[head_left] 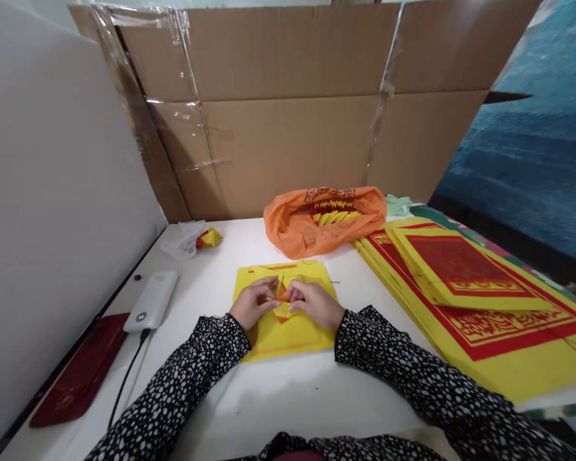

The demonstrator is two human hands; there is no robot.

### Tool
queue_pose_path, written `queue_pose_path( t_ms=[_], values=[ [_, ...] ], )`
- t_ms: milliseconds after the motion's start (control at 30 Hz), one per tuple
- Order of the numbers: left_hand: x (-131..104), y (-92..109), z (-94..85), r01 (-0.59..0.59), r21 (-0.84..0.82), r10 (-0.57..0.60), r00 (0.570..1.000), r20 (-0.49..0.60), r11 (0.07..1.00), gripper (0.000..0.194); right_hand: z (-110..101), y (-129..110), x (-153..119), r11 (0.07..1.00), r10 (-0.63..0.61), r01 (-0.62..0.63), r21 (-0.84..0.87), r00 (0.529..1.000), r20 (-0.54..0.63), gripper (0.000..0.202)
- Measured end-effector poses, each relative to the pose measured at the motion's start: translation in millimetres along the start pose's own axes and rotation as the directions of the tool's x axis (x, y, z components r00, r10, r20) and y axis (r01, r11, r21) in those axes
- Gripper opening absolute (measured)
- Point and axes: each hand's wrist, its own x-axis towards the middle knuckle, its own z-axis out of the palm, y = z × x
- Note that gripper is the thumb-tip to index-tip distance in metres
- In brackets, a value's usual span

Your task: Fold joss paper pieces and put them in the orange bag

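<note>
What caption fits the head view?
Left hand and right hand pinch a folded yellow paper piece over a yellow sheet.

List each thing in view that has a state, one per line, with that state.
left hand: pinching the folded paper
right hand: pinching the folded paper
folded paper: partly folded, held between both hands
yellow sheets: flat under the hands
orange bag: open, holding folded pieces
power bank: cable plugged in
large printed sheets: stacked flat

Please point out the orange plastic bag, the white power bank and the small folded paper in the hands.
orange plastic bag [288, 227], head view, left side wall.
white power bank [152, 299], head view, top face.
small folded paper [282, 294], head view, orange part between the hands.
</note>
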Motion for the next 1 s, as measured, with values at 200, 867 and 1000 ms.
queue_pose_path(
  t_ms=[200, 867, 1000],
  values=[
    [6.4, -11.5, 2.8, 0.09, -0.012, -0.09, 0.991, -0.103, 0.996, 0.033, 22.7, -21.1, -38.4, 0.834, -0.246, 0.208, -0.511, 0.969, -0.008, 0.018],
    [8.0, -1.0, 1.2, 0.016, 0.271, 0.0, 0.998, -0.059, 0.962, 0.013, 46.0, -26.1, -71.9, 0.796, -0.067, 0.112, -0.595, 0.993, 0.096, 0.076],
    [7.1, -2.2, 1.8, 0.003, 0.308, 0.015, 0.998, -0.057, 0.952, 0.012, 44.4, -28.1, -70.9, 0.799, -0.047, 0.103, -0.592, 0.993, 0.11, 0.075]
  ],
)
